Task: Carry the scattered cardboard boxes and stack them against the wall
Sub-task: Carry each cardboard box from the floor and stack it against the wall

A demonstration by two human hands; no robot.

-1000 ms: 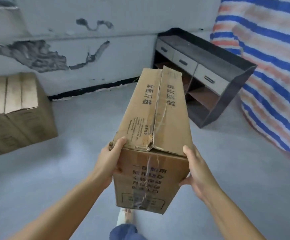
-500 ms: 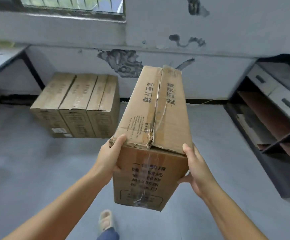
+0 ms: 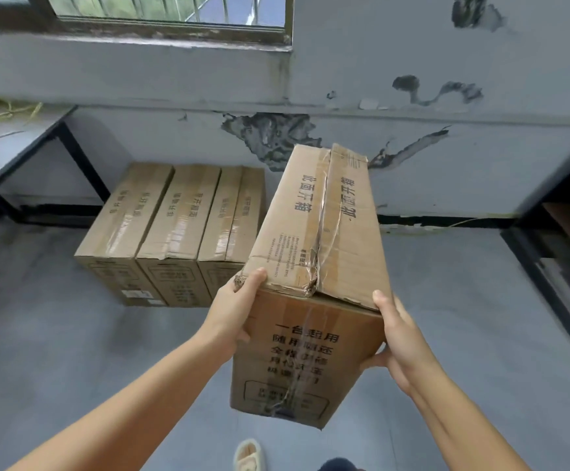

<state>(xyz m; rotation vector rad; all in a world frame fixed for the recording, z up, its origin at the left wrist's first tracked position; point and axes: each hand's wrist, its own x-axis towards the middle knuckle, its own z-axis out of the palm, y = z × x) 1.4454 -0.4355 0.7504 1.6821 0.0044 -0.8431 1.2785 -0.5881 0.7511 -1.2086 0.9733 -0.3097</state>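
Observation:
A long cardboard box (image 3: 321,232) with torn tape along its top seam and printed characters hangs in the air in front of me, its far end tilted up. My left hand (image 3: 234,305) grips its near left edge, thumb over the top corner. My right hand (image 3: 401,338) grips the near right side, fingers curled under the end face. Three matching boxes (image 3: 171,226) stand side by side on the floor against the wall (image 3: 412,164), just left of the carried box.
A dark-framed table (image 3: 22,144) stands at the left, close to the row of boxes. A dark cabinet (image 3: 555,253) with open shelves lines the right edge. Grey floor (image 3: 446,300) lies between the row and the cabinet. A window (image 3: 161,11) sits above; my slipper (image 3: 249,455) shows below.
The view has swung left and moved closer to the wall. The three floor boxes now sit larger and nearer, the cabinet has slid to the right edge. Both hands keep the same hold.

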